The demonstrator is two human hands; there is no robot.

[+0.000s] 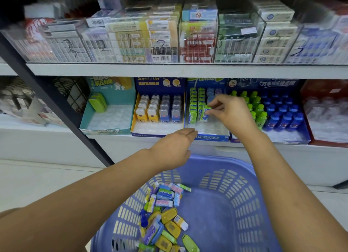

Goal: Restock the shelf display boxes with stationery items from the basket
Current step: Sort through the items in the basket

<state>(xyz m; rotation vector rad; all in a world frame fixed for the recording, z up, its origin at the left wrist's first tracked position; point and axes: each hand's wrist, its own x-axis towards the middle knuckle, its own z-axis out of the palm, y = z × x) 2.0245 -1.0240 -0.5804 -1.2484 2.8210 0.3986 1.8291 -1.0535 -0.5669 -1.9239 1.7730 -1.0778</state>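
While your right hand [226, 110] pinches a green-and-blue eraser pack [204, 114] between thumb and fingertips at the front of the rows in the blue display box [212, 137], the restock looks only partly done. That box has its rear rows filled and bare slots in front. The teal box [105, 131] on the left holds just a few green pieces, and the yellow-lined box [134, 118] has an open front row. A loose heap of items [163, 219] lies in the basket [244, 195] below, so you have many trips left, I judge.

Your left hand [173, 148] hovers over the basket's far rim, fingers straight, holding nothing visible.

Whether the pack is seated in a slot is hard to tell. Your fingers cover the rows behind it, the basket's near side is cut off, and the upper shelf is blurred.
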